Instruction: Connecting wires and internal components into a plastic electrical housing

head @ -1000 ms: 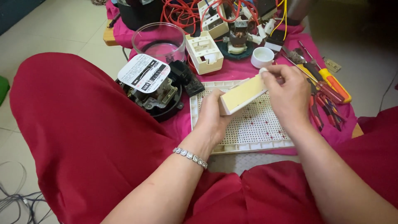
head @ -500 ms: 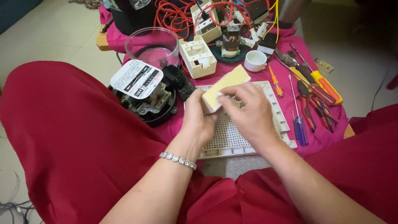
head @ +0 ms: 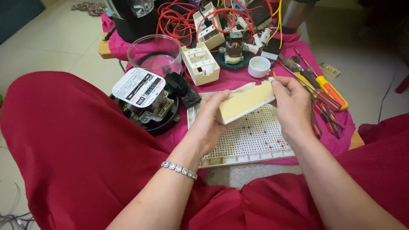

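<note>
Both hands hold a cream rectangular plastic cover (head: pixel 246 102), tilted, above a white perforated board (head: pixel 255 138). My left hand (head: pixel 211 121) grips its lower left end; a silver bracelet sits on that wrist. My right hand (head: pixel 291 106) pinches its upper right end. The board lies flat on a pink cloth (head: pixel 238 79) covering a low table.
Left of the board stands a black round motor base (head: pixel 147 113) with a white label. Behind are a clear glass jar (head: pixel 154 54), a cream switch box (head: pixel 200 64), a small white cup (head: pixel 259 66), red wires (head: pixel 179 21). Screwdrivers and pliers (head: pixel 324 96) lie at right.
The cream cover was carried from the right to the left over the board and back to the middle, and both hands kept hold of it. The camera view shifted slightly.
</note>
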